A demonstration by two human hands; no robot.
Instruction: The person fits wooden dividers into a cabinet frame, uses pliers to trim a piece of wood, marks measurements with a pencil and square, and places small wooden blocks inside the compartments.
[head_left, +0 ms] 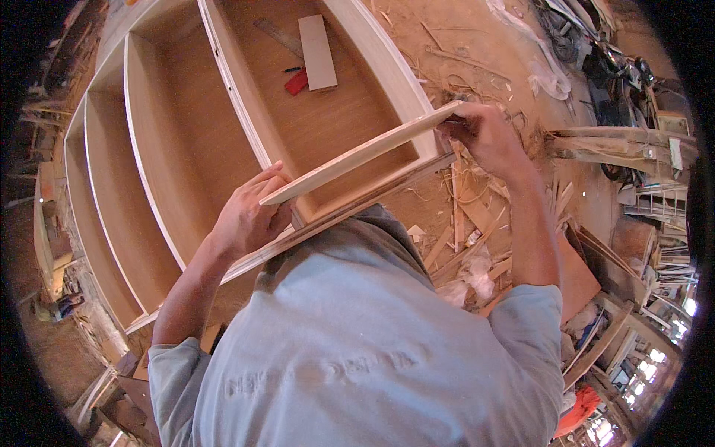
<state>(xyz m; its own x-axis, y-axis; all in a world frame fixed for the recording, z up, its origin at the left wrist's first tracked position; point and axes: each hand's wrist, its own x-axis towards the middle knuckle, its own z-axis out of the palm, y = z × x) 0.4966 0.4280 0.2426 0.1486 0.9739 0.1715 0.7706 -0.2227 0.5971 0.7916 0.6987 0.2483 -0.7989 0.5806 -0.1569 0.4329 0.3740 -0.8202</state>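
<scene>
A thin, pale wooden board (pixel 361 154) is held edge-up between my two hands, tilted up toward the right. My left hand (pixel 253 212) grips its left end, fingers on the far side. At its right end, my right hand (pixel 488 138) is closed round the corner. Beneath the board lies a large wooden shelf unit (pixel 246 149) on its back, open side up, with several compartments parted by dividers. The board is over the near end of the rightmost compartment; whether it touches the frame I cannot tell.
In the rightmost compartment lie a white rectangular block (pixel 318 52), a red flat piece (pixel 296 82), a dark pen-like stick (pixel 293 69) and a flat ruler-like strip (pixel 277 37). Wood scraps (pixel 469 201) litter the floor on the right. A wooden beam (pixel 618 145) juts in at far right.
</scene>
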